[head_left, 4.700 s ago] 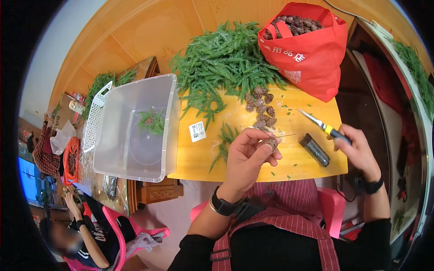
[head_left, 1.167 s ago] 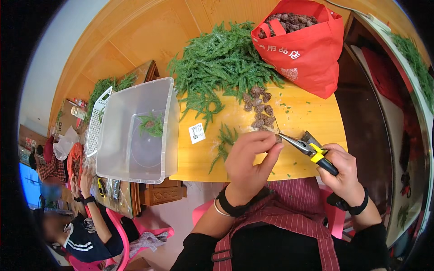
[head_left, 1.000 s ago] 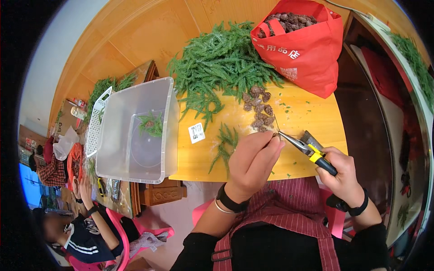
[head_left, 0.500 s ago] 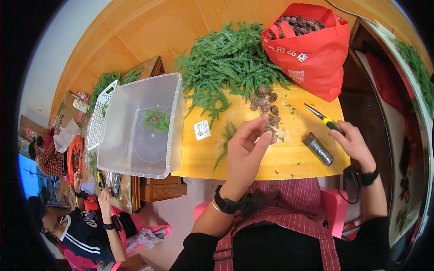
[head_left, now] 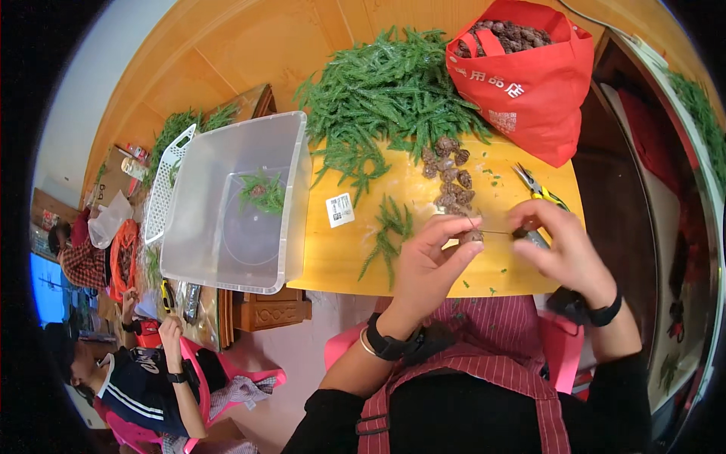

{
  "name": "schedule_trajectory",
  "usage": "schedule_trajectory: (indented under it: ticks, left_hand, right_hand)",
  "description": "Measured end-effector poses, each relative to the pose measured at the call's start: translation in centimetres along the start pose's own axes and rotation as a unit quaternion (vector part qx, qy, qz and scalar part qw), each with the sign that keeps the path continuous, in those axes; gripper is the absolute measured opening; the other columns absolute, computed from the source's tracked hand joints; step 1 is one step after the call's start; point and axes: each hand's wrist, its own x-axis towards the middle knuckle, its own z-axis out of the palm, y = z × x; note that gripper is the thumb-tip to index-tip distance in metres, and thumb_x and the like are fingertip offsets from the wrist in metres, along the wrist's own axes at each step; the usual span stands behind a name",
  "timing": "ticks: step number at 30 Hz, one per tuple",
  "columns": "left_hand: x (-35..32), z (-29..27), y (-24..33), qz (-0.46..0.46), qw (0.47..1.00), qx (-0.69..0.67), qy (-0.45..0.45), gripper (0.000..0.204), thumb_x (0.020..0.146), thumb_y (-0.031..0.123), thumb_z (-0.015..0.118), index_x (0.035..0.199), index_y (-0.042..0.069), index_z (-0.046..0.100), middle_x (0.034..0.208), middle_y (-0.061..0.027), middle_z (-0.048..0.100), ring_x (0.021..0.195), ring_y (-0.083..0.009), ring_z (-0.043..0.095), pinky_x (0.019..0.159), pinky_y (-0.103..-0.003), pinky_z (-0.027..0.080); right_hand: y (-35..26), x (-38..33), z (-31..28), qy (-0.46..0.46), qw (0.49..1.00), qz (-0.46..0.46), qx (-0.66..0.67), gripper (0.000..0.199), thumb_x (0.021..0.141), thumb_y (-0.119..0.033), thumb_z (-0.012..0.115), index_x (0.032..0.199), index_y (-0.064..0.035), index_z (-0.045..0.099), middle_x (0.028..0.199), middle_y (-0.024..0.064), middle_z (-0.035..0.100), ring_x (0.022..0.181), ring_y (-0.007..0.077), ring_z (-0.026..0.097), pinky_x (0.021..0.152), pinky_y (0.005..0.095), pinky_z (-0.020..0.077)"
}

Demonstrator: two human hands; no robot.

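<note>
In my left hand, a small brown pine cone is pinched between thumb and fingers. A thin wire runs from that cone to the right. At the wire's far end are the slightly blurred, curled fingers of my right hand, closed on it. Partly under this hand lies a dark wrapped bundle. Pliers with yellow and black handles rest on the table just beyond my right hand. Several loose pine cones lie beyond my left hand, and a green sprig is left of it.
A large pile of green sprigs covers the far side of the yellow table. At its right stands a red bag full of pine cones. A clear plastic bin holding a sprig is on the left; beyond it sits another person.
My right hand has put down the pliers and moved left to the wire at the pine cone. My left hand keeps the cone and has shifted slightly right.
</note>
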Motion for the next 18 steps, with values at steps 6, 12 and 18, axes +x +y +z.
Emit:
schedule_trajectory:
  ticks: [6,12,18]
  left_hand:
    - [-0.2,0.6,0.4,0.017,1.0,0.0,-0.022,0.029,0.081,-0.005,0.058,0.109,0.0,0.056,0.109,-0.0066,0.052,0.1,-0.0138,0.053,0.083,-0.026,0.048]
    - [-0.7,-0.2,0.9,-0.037,0.995,-0.059,-0.067,0.026,0.084,-0.004,0.053,0.11,-0.001,0.055,0.107,-0.0107,0.054,0.098,-0.0164,0.055,0.083,-0.028,0.049]
    - [-0.7,-0.3,0.6,0.013,0.997,-0.011,-0.075,0.026,0.085,-0.004,0.05,0.11,-0.003,0.055,0.106,-0.0099,0.055,0.096,-0.0172,0.056,0.082,-0.031,0.05]
  right_hand:
    - [-1.3,1.2,2.5,-0.034,0.992,-0.027,0.117,0.036,0.073,-0.007,0.064,0.107,0.0009,0.053,0.097,0.0067,0.054,0.089,0.0159,0.054,0.074,0.0276,0.0455]
    - [0.0,1.3,3.8,-0.095,0.882,0.028,0.46,0.036,0.078,-0.007,0.065,0.111,-0.0016,0.052,0.095,0.0023,0.054,0.087,0.0104,0.052,0.071,0.0247,0.0445]
    - [0.7,1.2,4.3,-0.09,0.895,-0.003,0.437,0.034,0.077,0.001,0.062,0.108,-0.001,0.05,0.099,0.0038,0.054,0.086,0.0112,0.055,0.073,0.0252,0.0464]
